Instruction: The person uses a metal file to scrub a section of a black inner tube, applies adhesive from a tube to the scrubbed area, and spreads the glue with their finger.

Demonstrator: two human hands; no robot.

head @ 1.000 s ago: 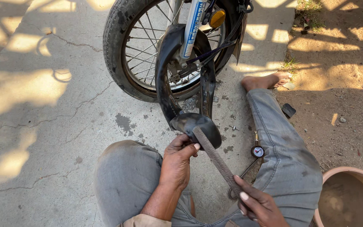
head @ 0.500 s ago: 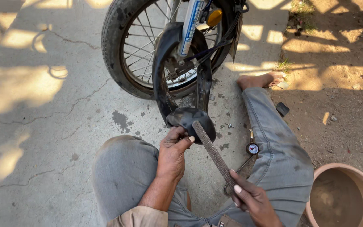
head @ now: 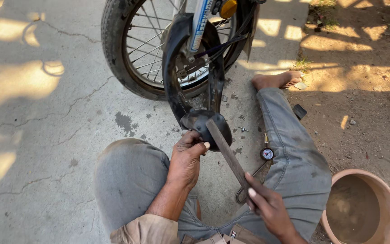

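Note:
I sit on the concrete with a black rubber inner tube point(head: 172, 77) looping from the motorcycle wheel point(head: 127, 49) down to my lap. My left hand point(head: 187, 160) grips the folded end of the tube point(head: 206, 126) from below. My right hand point(head: 269, 210) holds a long flat metal file point(head: 227, 153) by its lower end, and the file's upper end rests across the tube's folded part.
A small pressure gauge point(head: 267, 153) with a hose lies by my right leg. A round clay basin point(head: 362, 208) stands at the lower right on bare dirt. My bare right foot point(head: 276, 80) reaches toward the wheel. Small screws and a black bit lie on the ground.
My view has shifted slightly. Both hands keep their grip, and the file's tip stays on the tube with only a small slide along it.

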